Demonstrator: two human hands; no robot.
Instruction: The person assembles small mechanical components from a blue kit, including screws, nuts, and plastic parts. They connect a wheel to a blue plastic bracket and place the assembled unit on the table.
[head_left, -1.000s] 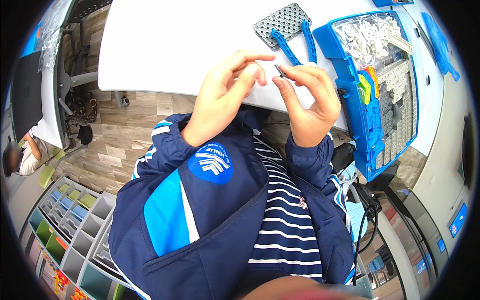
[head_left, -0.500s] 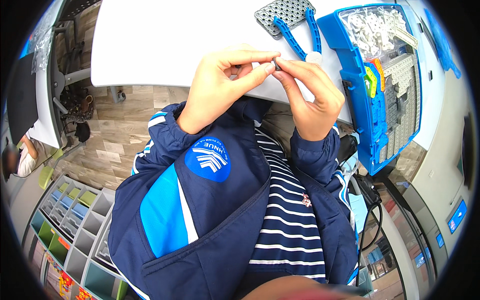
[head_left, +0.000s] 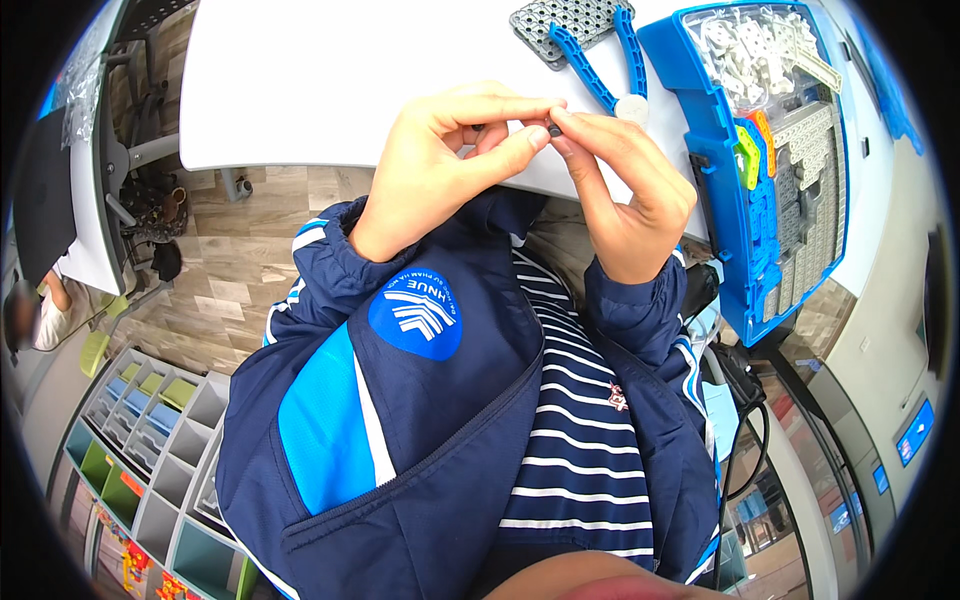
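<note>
Both hands meet over the near edge of the white table, pinching a small dark piece (head_left: 554, 129) between their fingertips. My left hand (head_left: 450, 160) grips it from the left; a second dark bit shows among its curled fingers, too small to name. From the right, my right hand (head_left: 630, 185) closes thumb and index finger on the same piece, partly covering it. Beyond the hands lie blue pliers-like tongs (head_left: 588, 70) with a pale round joint (head_left: 631, 109). Their far ends rest by a grey perforated plate (head_left: 540, 35).
On the right stands an open blue case (head_left: 715, 190) with a bag of white parts (head_left: 750, 55), grey perforated pieces (head_left: 805, 150) and green and orange parts. The white table (head_left: 300, 80) spreads ahead. At lower left is a shelf with bins (head_left: 150, 430); another person's arm (head_left: 58, 295) shows far left.
The dark piece has turned slightly between my fingertips, and my right hand has shifted a little to the right. My left hand stays nearly in place.
</note>
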